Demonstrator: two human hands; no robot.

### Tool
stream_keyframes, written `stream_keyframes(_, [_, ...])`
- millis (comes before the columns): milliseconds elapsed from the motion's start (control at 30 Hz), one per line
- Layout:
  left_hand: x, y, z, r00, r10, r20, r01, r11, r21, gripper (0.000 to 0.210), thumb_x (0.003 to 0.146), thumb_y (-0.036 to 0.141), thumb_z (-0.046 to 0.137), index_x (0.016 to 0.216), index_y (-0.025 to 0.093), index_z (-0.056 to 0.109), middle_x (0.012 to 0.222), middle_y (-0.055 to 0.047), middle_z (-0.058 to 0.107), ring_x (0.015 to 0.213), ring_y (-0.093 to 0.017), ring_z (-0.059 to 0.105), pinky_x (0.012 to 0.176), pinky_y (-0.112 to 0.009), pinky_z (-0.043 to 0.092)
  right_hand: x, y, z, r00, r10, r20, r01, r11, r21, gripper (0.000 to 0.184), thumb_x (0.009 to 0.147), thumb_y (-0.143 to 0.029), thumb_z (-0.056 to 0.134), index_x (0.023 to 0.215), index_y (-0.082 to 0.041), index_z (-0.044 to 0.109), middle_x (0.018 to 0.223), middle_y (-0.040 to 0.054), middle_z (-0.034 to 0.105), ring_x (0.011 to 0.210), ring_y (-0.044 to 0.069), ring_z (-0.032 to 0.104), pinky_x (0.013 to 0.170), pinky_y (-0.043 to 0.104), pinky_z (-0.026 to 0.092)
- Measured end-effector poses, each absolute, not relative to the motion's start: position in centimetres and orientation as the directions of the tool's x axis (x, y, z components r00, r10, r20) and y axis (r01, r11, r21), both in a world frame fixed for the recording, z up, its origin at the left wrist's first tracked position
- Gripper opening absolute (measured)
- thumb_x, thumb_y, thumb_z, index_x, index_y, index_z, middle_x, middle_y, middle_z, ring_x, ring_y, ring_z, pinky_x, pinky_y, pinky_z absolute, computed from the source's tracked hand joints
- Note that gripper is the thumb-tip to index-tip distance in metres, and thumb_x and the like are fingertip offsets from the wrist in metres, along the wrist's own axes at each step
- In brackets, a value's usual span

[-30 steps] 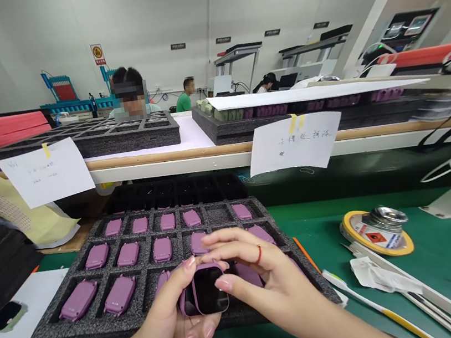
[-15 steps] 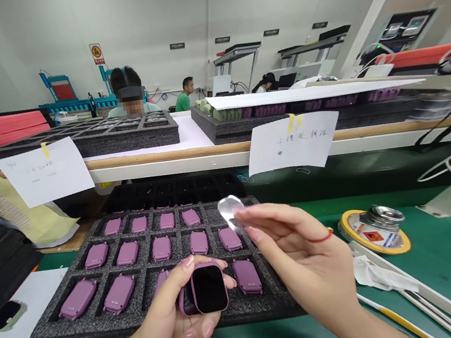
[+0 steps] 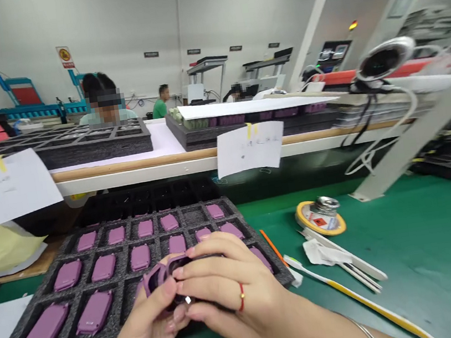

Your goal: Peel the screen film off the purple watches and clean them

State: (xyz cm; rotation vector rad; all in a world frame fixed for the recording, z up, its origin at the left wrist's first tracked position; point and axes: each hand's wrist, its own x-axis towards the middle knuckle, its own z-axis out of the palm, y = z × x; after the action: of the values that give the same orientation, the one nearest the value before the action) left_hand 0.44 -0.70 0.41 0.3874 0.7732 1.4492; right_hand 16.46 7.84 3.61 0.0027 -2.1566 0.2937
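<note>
My left hand is closed around a purple smartwatch case above the front of the black foam tray. My right hand, with a red ring on one finger, bends over the same case, its fingertips and thumb pressed against it. The fingers cover most of the case, and its dark face shows only in part. A small bright glint lies between the thumbs; I cannot tell what it is. Purple watch cases lie in the tray's compartments below and beyond my hands.
To the right are an orange stick, a white-and-yellow toothbrush, tweezers with a white wipe, and a metal can by a yellow-rimmed roll. A shelf edge with hanging paper notes runs across. A co-worker sits beyond.
My right hand has moved left and down onto the watch case; the clear film it held is no longer distinguishable. The case has turned and shifted left in view. The head view has swung right.
</note>
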Motion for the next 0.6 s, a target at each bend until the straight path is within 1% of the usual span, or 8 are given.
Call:
stream_keyframes(33, [0.4, -0.7, 0.5, -0.066, 0.969, -0.236, -0.704, 0.122, 0.699, 0.031, 0.065, 0.036, 0.093, 0.082, 0.016, 0.076, 0.057, 0.005, 0.048, 0.049, -0.003, 0.036, 0.045, -0.012, 0.032, 17.1, 8.4, 4.0, -0.576, 0.129, 0.807, -0.108, 0.967, -0.232, 0.013, 0.097, -0.024, 0.064, 0.107, -0.019, 0.071, 0.107, 0.0051, 0.079, 0.105, 0.02, 0.07, 0.098, 0.038, 0.055])
stream_keyframes(100, [0.3, -0.8, 0.7, -0.056, 0.96, -0.275, -0.681, 0.165, 0.713, 0.027, 0.069, 0.03, 0.091, 0.085, 0.014, 0.077, 0.055, 0.006, 0.044, 0.049, -0.003, 0.029, 0.044, -0.011, 0.029, 19.0, 10.1, 4.6, -0.634, 0.304, 0.711, 0.066, 0.937, -0.343, 0.015, 0.099, -0.026, 0.059, 0.105, -0.02, 0.072, 0.104, 0.0045, 0.08, 0.101, 0.018, 0.072, 0.094, 0.033, 0.056])
stream_keyframes(133, [0.3, -0.8, 0.8, -0.051, 0.95, -0.307, -0.689, 0.189, 0.699, 0.029, 0.069, 0.032, 0.091, 0.087, 0.013, 0.077, 0.056, 0.005, 0.045, 0.049, -0.002, 0.027, 0.044, -0.011, 0.031, 20.0, 11.2, 4.7, -0.652, 0.441, 0.617, 0.221, 0.889, -0.402, 0.018, 0.1, -0.029, 0.057, 0.102, -0.021, 0.073, 0.102, 0.0042, 0.08, 0.099, 0.018, 0.073, 0.091, 0.031, 0.057])
stream_keyframes(167, [0.3, -0.9, 1.0, -0.052, 0.939, -0.34, -0.701, 0.208, 0.682, 0.03, 0.069, 0.032, 0.091, 0.088, 0.013, 0.078, 0.058, 0.004, 0.047, 0.05, -0.002, 0.025, 0.046, -0.011, 0.033, 21.1, 12.4, 4.6, -0.609, 0.643, 0.464, 0.466, 0.764, -0.447, 0.022, 0.101, -0.032, 0.054, 0.098, -0.022, 0.073, 0.101, 0.0028, 0.079, 0.097, 0.017, 0.073, 0.089, 0.029, 0.057])
stream_keyframes(233, [0.3, -1.0, 1.3, -0.075, 0.921, -0.383, -0.718, 0.216, 0.661, 0.03, 0.069, 0.03, 0.091, 0.089, 0.013, 0.078, 0.067, 0.001, 0.055, 0.05, -0.001, 0.024, 0.046, -0.011, 0.036, 23.1, 14.8, 3.6, -0.478, 0.82, 0.314, 0.699, 0.572, -0.429, 0.027, 0.103, -0.031, 0.049, 0.098, -0.019, 0.072, 0.097, 0.006, 0.078, 0.091, 0.02, 0.073, 0.083, 0.033, 0.057])
stream_keyframes(300, [0.5, -1.1, 1.6, -0.11, 0.91, -0.399, -0.722, 0.202, 0.661, 0.035, 0.067, 0.028, 0.091, 0.096, 0.015, 0.077, 0.081, -0.003, 0.063, 0.05, 0.0, 0.024, 0.045, -0.01, 0.036, 24.6, 16.9, 1.9, -0.382, 0.908, 0.171, 0.827, 0.418, -0.375, 0.02, 0.099, -0.029, 0.059, 0.09, -0.016, 0.072, 0.085, 0.0056, 0.075, 0.082, 0.021, 0.072, 0.078, 0.036, 0.058])
stream_keyframes(433, [0.6, -1.1, 1.8, -0.137, 0.896, -0.423, -0.73, 0.197, 0.654, 0.054, 0.062, 0.026, 0.094, 0.111, 0.02, 0.072, 0.095, -0.006, 0.068, 0.049, 0.0, 0.029, 0.044, -0.01, 0.038, 25.7, 19.1, -2.1, -0.259, 0.966, -0.021, 0.915, 0.239, -0.324, 0.023, 0.096, -0.032, 0.067, 0.109, -0.013, 0.067, 0.107, 0.0067, 0.07, 0.093, 0.019, 0.069, 0.083, 0.039, 0.059])
stream_keyframes(600, [0.4, -1.2, 1.7, -0.154, 0.903, -0.402, -0.693, 0.191, 0.695, 0.049, 0.07, 0.024, 0.087, 0.115, 0.022, 0.069, 0.089, -0.003, 0.068, 0.048, 0.0, 0.03, 0.044, -0.01, 0.04, 26.3, 19.9, -3.9, -0.227, 0.974, 0.003, 0.841, 0.198, -0.504, 0.026, 0.097, -0.032, 0.065, 0.116, -0.015, 0.064, 0.114, 0.0076, 0.068, 0.097, 0.021, 0.068, 0.085, 0.041, 0.059])
